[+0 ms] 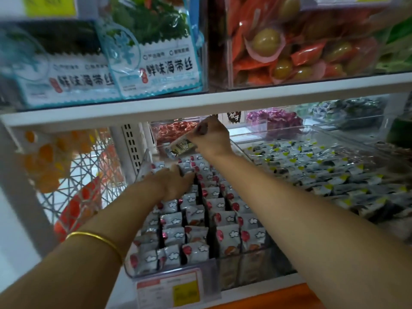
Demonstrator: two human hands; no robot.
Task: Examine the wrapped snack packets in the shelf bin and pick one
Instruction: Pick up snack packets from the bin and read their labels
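Picking from the shelf bin (169,267).
Above the bin's back end the right hand (211,139) pinches one packet (181,148); the left hand (172,184) lies on the packets (223,219) inside, grip indiscernible.

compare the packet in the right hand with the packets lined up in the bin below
The held packet is pinched in the right hand, tilted sideways above the clear bin; the binned packets stand upright in rows inside it. The held packet shows a dark and tan face; the binned packets show white clouds and red spots. Both are small sealed wrappers.
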